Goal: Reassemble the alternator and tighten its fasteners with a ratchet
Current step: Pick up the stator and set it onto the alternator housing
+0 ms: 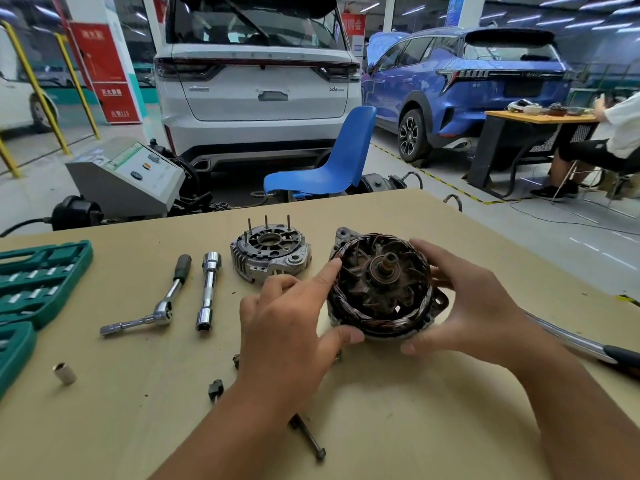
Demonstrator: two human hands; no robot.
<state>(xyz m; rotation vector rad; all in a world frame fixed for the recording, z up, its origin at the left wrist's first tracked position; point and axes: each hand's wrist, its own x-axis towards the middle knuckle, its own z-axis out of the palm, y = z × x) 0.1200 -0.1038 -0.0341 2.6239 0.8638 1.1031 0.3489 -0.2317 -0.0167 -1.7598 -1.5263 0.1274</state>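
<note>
Head view: on the tan desk (398, 410), the heavy, rigid dark copper-wound alternator body (381, 285) is clasped at its rim by the left hand (294, 320) and right hand (474, 306); windings look fragile, so the metal housing edge seems the safer hold.

Garage floor, white car (256, 81), blue car (467, 81), blue chair (332, 164)

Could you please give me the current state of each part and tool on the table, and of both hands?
Alternator body: open, windings and shaft exposed, held by both hands.
Rear cover: off, lying apart on the table, studs upward.
Ratchet: idle, lying flat.
Long socket: lying flat, detached from the ratchet.
Small socket: loose.
Socket case: open.
Left hand: gripping the body's left rim.
Right hand: gripping the right rim.
</note>
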